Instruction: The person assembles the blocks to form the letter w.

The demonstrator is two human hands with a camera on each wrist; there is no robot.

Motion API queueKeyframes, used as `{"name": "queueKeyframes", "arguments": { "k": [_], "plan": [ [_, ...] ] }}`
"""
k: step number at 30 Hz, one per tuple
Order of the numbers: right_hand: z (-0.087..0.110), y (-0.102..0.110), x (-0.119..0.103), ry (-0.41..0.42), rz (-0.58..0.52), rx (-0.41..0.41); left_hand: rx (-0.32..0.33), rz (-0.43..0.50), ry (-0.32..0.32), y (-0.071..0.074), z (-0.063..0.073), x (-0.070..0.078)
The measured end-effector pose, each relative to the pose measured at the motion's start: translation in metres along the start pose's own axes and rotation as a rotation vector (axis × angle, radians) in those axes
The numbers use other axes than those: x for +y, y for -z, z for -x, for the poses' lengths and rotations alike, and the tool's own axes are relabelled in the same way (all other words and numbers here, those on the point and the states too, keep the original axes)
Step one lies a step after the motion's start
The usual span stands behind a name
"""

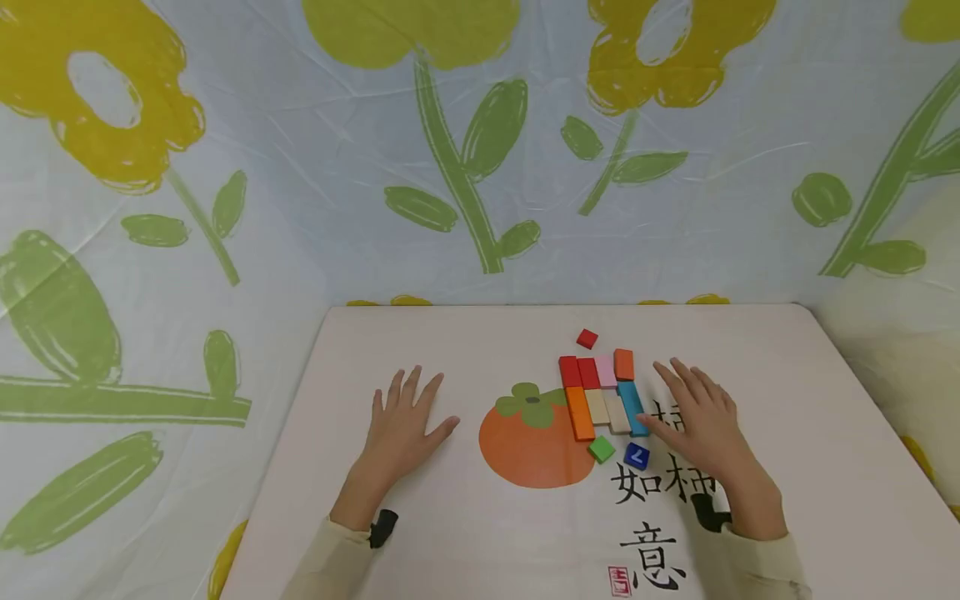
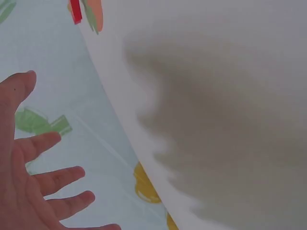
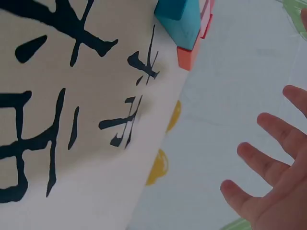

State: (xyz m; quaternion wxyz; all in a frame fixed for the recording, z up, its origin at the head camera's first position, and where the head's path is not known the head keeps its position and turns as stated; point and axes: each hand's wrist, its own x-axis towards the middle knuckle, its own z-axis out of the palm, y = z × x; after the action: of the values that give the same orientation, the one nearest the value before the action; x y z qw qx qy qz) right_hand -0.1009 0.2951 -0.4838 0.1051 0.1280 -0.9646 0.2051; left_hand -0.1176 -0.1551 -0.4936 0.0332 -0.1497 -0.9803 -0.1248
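Note:
A group of coloured wooden blocks lies on the table, right of centre in the head view. It holds an orange block [image 1: 580, 413], a blue block [image 1: 632, 408], a pink block [image 1: 605, 372], an orange-red block [image 1: 623, 364], two red ones and two beige ones. My right hand [image 1: 697, 425] hovers just right of them, fingers spread, thumb tip by the blue block; it grips nothing. A dark blue cube [image 1: 637, 456] with a white mark and a green cube [image 1: 602, 450] sit in front. My left hand [image 1: 402, 433], fingers spread and holding nothing, is left of the printed persimmon.
A small red cube [image 1: 587, 338] lies apart behind the group. The pale tabletop [image 1: 465, 533] carries a printed orange persimmon [image 1: 536, 450] and black characters [image 1: 652, 558]. Flower-patterned cloth [image 1: 315, 167] hangs behind and beside the table.

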Motion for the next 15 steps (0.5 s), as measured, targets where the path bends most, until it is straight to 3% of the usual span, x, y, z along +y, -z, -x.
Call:
{"name": "queueKeyframes", "arguments": {
  "k": [8, 15],
  "plan": [
    [-0.013, -0.003, 0.023, 0.025, -0.334, -0.138, -0.033, 0.056, -0.172, -0.011, -0.043, 0.025],
    [-0.021, -0.010, 0.040, -0.041, -0.446, -0.304, -0.137, 0.148, -0.235, -0.028, -0.079, 0.047]
  ]
}}
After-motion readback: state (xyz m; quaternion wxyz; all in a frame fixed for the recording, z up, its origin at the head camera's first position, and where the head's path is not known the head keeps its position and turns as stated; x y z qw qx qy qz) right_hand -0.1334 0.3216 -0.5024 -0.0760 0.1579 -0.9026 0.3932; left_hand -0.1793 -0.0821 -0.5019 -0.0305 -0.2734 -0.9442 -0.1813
